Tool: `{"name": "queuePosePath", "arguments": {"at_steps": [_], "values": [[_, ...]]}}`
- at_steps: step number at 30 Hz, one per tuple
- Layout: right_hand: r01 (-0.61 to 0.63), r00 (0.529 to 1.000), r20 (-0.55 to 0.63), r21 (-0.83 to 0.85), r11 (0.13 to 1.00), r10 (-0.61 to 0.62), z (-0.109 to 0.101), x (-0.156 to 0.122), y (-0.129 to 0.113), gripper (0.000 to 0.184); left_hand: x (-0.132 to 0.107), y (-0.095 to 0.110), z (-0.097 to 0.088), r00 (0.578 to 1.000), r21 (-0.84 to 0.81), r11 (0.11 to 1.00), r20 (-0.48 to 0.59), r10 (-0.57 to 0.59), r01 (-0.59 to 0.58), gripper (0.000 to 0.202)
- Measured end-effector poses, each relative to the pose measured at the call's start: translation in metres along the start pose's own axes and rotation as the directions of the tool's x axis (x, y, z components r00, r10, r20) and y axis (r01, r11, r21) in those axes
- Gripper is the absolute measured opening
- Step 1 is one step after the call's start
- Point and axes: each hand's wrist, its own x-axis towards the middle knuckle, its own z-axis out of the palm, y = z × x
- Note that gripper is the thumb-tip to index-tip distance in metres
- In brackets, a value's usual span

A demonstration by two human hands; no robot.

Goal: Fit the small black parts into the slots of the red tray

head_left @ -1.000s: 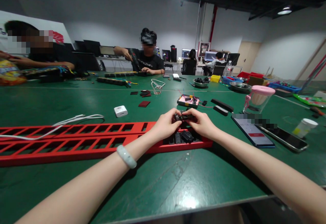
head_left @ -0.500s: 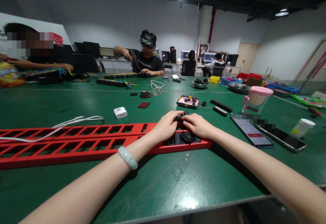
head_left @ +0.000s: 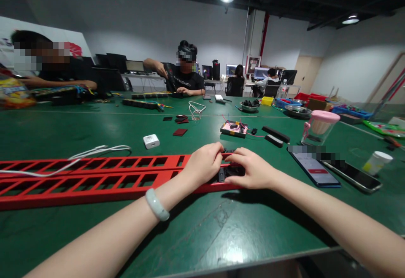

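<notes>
Two red slotted frames [head_left: 133, 192] lie side by side on the green table, with black plastic pieces [head_left: 222, 174] set in the slots at their right end. My left hand [head_left: 204, 165] is over that end, its fingers curled and closed by the far row; what they hold is hidden. Just to its right, my right hand [head_left: 255, 169] curves its thumb and fingers around a loose black switch-like part [head_left: 233, 171] lying over the near row. Its fingertips are partly hidden.
Beyond the frames are a white charger [head_left: 151, 141], a small tray with wired parts [head_left: 234, 128] and dark red plates [head_left: 180, 132]. Two phones [head_left: 316, 166] and a pink-lidded cup [head_left: 321, 128] stand right. A white cable [head_left: 79, 155] crosses the frames. Co-workers sit across the table.
My right hand has moved from the far row toward me, onto the loose black part in the near row. My left hand stays near the far row, its fingers more curled.
</notes>
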Motion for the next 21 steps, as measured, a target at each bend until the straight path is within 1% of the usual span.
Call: {"name": "queuePosePath", "arguments": {"at_steps": [1, 3, 4, 6, 8, 10, 12, 15, 18, 21], "values": [[0.018, 0.999, 0.037, -0.016, 1.000, -0.018, -0.001, -0.001, -0.003, 0.046, -0.002, 0.003, -0.004, 0.999, 0.097, 0.995, 0.043, 0.000, -0.004, 0.023], [0.026, 0.996, 0.085, -0.033, 0.999, -0.023, -0.001, -0.002, -0.008, 0.042, -0.004, 0.007, -0.010, 0.993, 0.266, 0.964, 0.110, -0.030, -0.001, 0.028], [0.024, 0.994, 0.103, -0.038, 0.999, -0.020, -0.001, -0.002, -0.009, 0.039, -0.005, 0.009, -0.013, 0.990, 0.324, 0.946, 0.128, -0.050, 0.006, 0.031], [0.028, 0.991, 0.130, -0.049, 0.998, -0.021, -0.001, -0.002, -0.010, 0.034, -0.007, 0.012, -0.017, 0.985, 0.383, 0.923, 0.152, -0.087, 0.023, 0.034], [0.034, 0.989, 0.148, -0.077, 0.996, -0.022, -0.002, -0.002, -0.011, 0.029, -0.011, 0.014, -0.018, 0.976, 0.379, 0.925, 0.186, -0.109, 0.032, 0.036], [-0.012, 0.990, 0.136, -0.139, 0.990, 0.031, -0.003, -0.002, -0.014, 0.026, -0.014, 0.016, -0.018, 0.966, 0.335, 0.941, 0.225, -0.124, 0.043, 0.039], [-0.121, 0.987, 0.079, -0.228, 0.966, 0.142, -0.003, -0.002, -0.018, 0.024, -0.017, 0.018, -0.016, 0.958, 0.289, 0.955, 0.246, -0.145, 0.070, 0.041], [-0.266, 0.961, -0.013, -0.307, 0.914, 0.276, -0.002, -0.003, -0.024, 0.021, -0.018, 0.017, -0.014, 0.949, 0.256, 0.957, 0.247, -0.198, 0.134, 0.043], [-0.334, 0.940, -0.035, -0.277, 0.901, 0.338, -0.003, -0.003, -0.028, 0.019, -0.016, 0.013, -0.014, 0.939, 0.204, 0.966, 0.270, -0.213, 0.160, 0.042], [-0.369, 0.929, -0.055, -0.164, 0.915, 0.365, -0.005, -0.003, -0.031, 0.016, -0.013, 0.007, -0.014, 0.935, 0.103, 0.983, 0.307, -0.178, 0.153, 0.039]]}}
